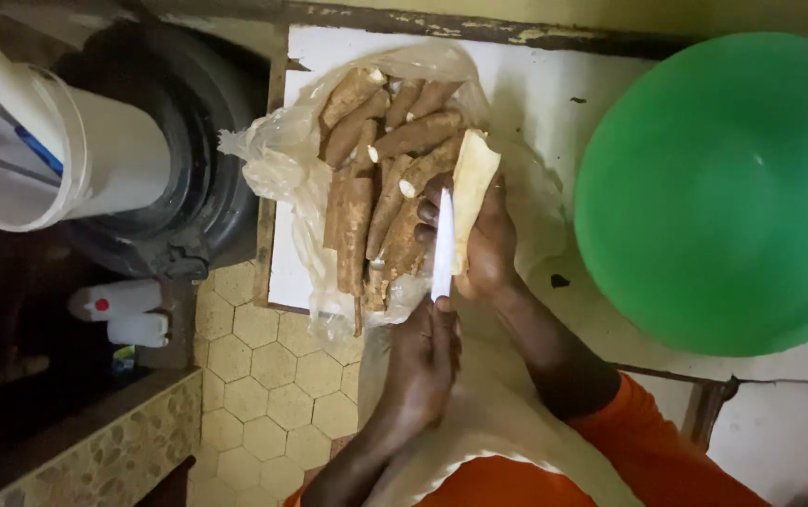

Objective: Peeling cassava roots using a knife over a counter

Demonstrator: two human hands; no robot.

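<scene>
Cassava root (471, 188) upright, knife (442, 246) alongside

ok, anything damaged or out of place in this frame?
Minor wear only. The white tabletop has chipped paint along its far edge, plus dark specks. A crack runs along the surface near the green basin. The cassava pile sits on a crumpled plastic bag.

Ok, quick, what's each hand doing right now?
Left hand: closed on a white-bladed knife.
Right hand: holding a pale peeled cassava root.
</scene>
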